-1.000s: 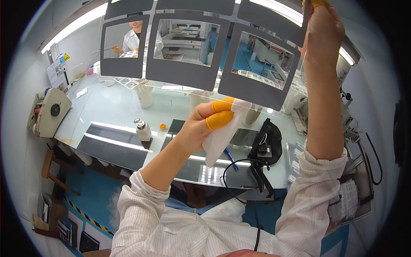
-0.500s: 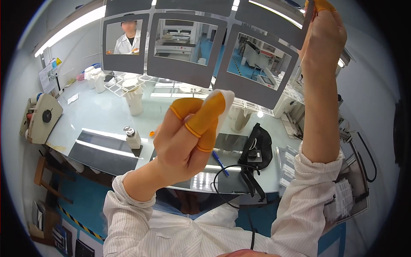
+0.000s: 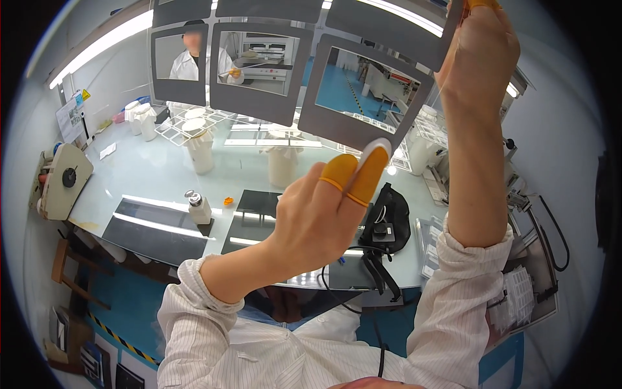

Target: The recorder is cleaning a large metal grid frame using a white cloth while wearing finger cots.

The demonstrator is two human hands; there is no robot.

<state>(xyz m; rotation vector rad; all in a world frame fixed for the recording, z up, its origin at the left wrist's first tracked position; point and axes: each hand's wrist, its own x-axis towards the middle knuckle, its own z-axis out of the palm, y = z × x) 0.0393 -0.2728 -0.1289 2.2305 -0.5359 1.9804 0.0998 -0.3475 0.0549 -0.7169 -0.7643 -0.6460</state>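
Observation:
A large flat panel (image 3: 256, 107), with several grey rectangular frames around see-through windows, hangs tilted above the table. My right hand (image 3: 483, 71), orange finger cots on its fingertips, is closed on the panel's upper right edge; part of its grip is cut off by the picture's edge. My left hand (image 3: 314, 214) also wears orange finger cots and pinches a white cloth (image 3: 383, 144) wrapped over a fingertip. That fingertip is at the lower border of the right-hand frame; whether it touches cannot be told. The rest of the cloth is hidden.
On the glass-topped table stand a pump bottle (image 3: 199, 209), white jars (image 3: 199, 155) and a black pouch (image 3: 392, 217) with a cable. A loose orange finger cot (image 3: 228, 201) lies there. A beige machine (image 3: 65, 181) sits far left. A person in white (image 3: 186, 65) shows through the panel.
My left hand has moved right with the cloth, up to the right-hand frame's lower border. The panel and my right hand have shifted slightly left. The person behind has raised a hand.

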